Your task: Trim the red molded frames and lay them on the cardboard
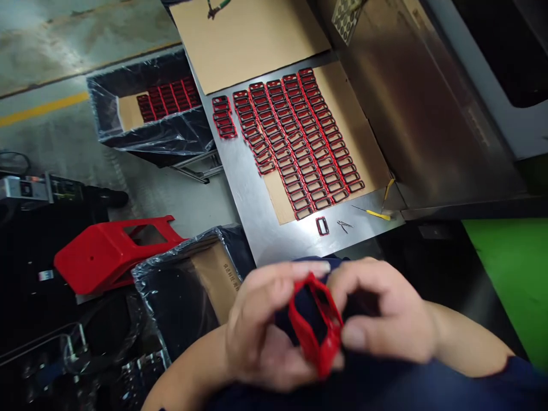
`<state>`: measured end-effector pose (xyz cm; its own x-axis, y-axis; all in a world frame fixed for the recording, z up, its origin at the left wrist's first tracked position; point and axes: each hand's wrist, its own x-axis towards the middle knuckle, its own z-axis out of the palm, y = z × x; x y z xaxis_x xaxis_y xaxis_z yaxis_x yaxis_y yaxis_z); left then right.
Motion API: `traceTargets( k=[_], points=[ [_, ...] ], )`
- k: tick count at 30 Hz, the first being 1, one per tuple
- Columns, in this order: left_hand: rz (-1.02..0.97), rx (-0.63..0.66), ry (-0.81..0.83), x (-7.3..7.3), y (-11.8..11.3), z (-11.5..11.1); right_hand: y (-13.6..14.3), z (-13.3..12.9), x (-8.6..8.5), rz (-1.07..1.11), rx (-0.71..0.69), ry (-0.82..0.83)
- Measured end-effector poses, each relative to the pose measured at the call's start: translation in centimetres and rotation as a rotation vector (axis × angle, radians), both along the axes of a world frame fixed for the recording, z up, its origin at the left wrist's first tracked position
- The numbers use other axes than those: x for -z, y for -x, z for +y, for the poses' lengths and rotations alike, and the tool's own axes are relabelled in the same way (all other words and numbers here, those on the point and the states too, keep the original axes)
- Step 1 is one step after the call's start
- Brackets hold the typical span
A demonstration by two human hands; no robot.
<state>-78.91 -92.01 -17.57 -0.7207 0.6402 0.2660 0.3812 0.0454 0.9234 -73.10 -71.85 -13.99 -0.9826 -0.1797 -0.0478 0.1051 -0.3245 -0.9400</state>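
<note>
Both hands meet low in the view on one red rectangular frame (315, 325). The left hand (261, 331) pinches its left edge, fingers curled over the top, thumb beneath. The right hand (385, 314) clamps the frame's right edge between thumb and bent fingers. The frame stands tilted between both sets of fingertips.

Dim, tilted view; motion-blurred hands (325, 319), soft glare on steel table (252, 200).
</note>
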Motion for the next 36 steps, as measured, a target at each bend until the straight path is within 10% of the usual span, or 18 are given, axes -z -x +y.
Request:
traceTargets(
  k=[11, 15, 19, 26, 36],
  points=[
    [-0.3, -0.048, -0.104, 7.0, 2.2, 1.5, 0.1, 0.0, 6.9, -0.37, 0.079, 0.052],
    [-0.553, -0.516, 0.407, 11.4, 11.6, 2.8, -1.2, 0.9, 10.2, -0.481, 0.244, -0.25],
    [-0.529, -0.674, 0.627, 14.1, 24.3, 5.0, -3.2, 1.7, 13.9, -0.589, 0.332, -0.399],
    [-0.356, -0.844, 0.919, 15.0, 34.8, 9.5, -5.4, 2.0, 15.5, -0.727, 0.429, -0.604],
    [-0.182, -0.968, 0.872, 13.8, 35.3, 10.5, -5.7, 2.1, 17.1, -0.648, 0.469, -0.913]
  ],
)
